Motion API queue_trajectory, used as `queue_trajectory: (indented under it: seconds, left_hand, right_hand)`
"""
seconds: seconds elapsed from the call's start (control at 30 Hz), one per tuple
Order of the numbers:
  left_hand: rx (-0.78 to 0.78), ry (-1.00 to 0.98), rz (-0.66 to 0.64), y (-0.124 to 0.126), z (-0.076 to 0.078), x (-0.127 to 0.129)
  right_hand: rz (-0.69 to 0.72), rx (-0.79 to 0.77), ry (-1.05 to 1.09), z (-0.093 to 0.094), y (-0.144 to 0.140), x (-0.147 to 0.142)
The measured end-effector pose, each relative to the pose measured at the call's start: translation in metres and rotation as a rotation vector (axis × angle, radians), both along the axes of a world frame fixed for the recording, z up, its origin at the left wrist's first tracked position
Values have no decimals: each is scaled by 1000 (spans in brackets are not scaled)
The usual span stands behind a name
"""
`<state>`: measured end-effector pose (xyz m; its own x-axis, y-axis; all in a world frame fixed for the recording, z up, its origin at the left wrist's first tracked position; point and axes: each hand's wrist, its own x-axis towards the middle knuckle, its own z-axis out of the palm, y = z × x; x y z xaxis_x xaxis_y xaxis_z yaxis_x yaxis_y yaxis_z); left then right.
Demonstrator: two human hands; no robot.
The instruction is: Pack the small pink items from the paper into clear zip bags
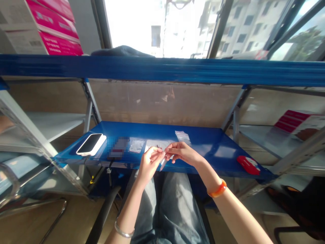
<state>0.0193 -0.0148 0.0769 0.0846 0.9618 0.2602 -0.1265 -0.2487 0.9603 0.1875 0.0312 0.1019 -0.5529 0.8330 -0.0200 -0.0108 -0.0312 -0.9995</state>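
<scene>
Both hands meet over the front edge of the blue shelf [208,142]. Seen from the head camera, the left hand [149,164] and the right hand [184,153] pinch a small clear plastic bag [164,160] between their fingertips, just above the person's lap. Behind them, on the shelf, lie more clear bags [137,145] and a strip of bags [182,136]. A phone [90,143] rests further left, a red case [248,165] well to the right. An orange bangle [217,191] circles the right wrist, a silver bracelet [123,231] the left.
</scene>
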Motion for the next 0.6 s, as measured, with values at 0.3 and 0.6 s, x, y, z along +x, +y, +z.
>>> queue_trajectory:
  seconds: [0.3,0.6]
  left_hand:
    - [-121,121,-318,-11,12,-12]
    - [-86,179,-334,-15,11,-19]
  right_hand:
    - [129,-43,57,-9,-21,-9]
    - [92,-48,112,-22,-34,-29]
